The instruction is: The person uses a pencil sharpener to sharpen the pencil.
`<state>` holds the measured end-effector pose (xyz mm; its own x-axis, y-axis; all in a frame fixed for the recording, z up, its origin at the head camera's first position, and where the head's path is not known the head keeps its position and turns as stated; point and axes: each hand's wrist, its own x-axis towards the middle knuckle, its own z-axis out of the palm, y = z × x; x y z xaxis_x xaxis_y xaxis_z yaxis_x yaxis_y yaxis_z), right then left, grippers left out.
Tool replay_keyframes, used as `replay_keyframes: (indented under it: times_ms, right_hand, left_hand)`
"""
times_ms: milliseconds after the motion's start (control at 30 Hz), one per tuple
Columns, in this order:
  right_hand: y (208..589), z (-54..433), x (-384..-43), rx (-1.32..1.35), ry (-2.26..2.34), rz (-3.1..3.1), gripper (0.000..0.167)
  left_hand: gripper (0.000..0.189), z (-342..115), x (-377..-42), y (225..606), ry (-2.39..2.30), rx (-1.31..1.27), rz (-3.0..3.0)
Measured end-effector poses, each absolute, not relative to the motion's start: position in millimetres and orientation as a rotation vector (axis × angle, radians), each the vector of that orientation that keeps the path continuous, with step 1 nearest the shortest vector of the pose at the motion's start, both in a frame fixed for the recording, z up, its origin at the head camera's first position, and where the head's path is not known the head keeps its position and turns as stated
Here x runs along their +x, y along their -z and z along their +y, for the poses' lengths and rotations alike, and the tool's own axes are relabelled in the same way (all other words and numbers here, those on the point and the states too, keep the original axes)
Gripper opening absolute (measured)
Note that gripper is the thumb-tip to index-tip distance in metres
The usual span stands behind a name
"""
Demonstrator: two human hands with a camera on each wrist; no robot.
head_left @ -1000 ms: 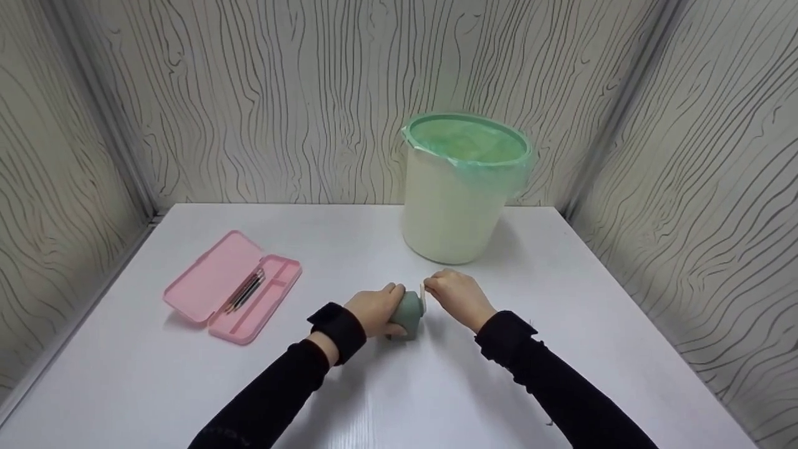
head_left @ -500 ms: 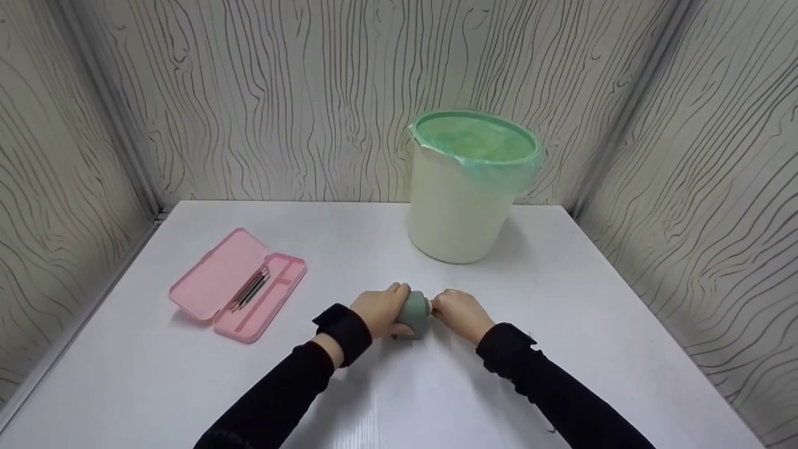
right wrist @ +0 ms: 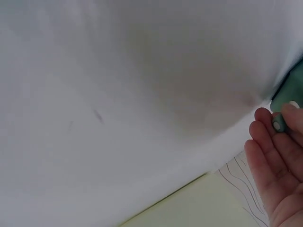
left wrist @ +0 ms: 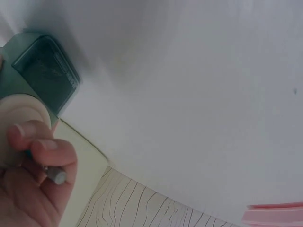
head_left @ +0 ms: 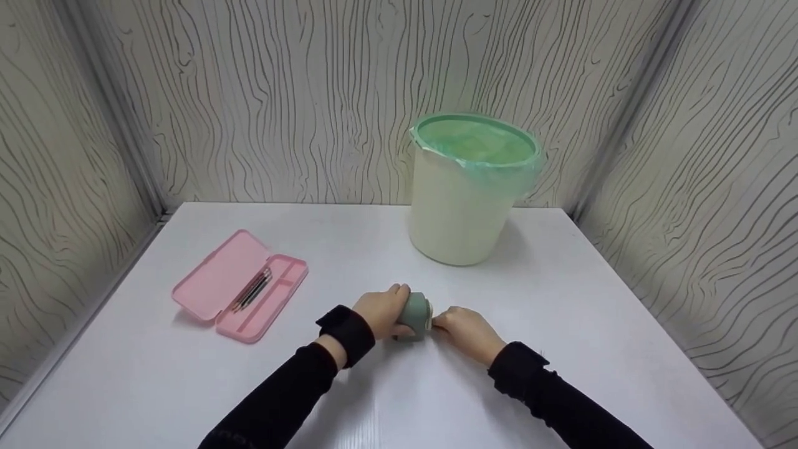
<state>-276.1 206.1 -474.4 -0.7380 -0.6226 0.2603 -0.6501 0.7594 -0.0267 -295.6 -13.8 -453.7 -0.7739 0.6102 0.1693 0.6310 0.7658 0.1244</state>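
Note:
Near the middle of the table, my left hand (head_left: 378, 313) grips the body of a green crank pencil sharpener (head_left: 414, 317). On its right side is a cream crank (head_left: 429, 315), whose round base (left wrist: 23, 108) shows in the left wrist view. My right hand (head_left: 466, 332) pinches the crank's small knob (right wrist: 278, 124) between thumb and fingers. The knob's grey end pokes out between the fingers in the left wrist view. A clear drawer (left wrist: 46, 71) forms one face of the sharpener. Whether a pencil is in the sharpener is hidden by my left hand.
An open pink pencil case (head_left: 221, 274) lies at the left, with several pencils (head_left: 252, 290) in it. A tall cream bin (head_left: 458, 212) with a green rim and a thin liner stands at the back right. Patterned walls (head_left: 280, 100) enclose the white table (head_left: 336, 237).
My right hand has swung from above the crank's centre down toward me, turning the crank. My left hand has kept its grip on the sharpener. The whole view has shifted slightly.

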Motion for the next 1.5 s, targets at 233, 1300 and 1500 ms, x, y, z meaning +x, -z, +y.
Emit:
replay_keyframes:
  times_ms: [233,1300,1500]
  right_hand:
    - [466,212,-264,1.062,-0.196,-2.68,0.006]
    - [433,206,-301,0.895,-0.264,-2.584,0.006]
    - [444,202,-315,0.889,-0.241,-2.627,0.006]
  left_hand:
    - [0.061,-11,-294,451,0.232,-0.969,-2.869]
    - [0.065,-11,-298,454,0.192,-1.011,-2.857]
    - [0.065,-11,-298,454,0.194,-1.012,-2.839]
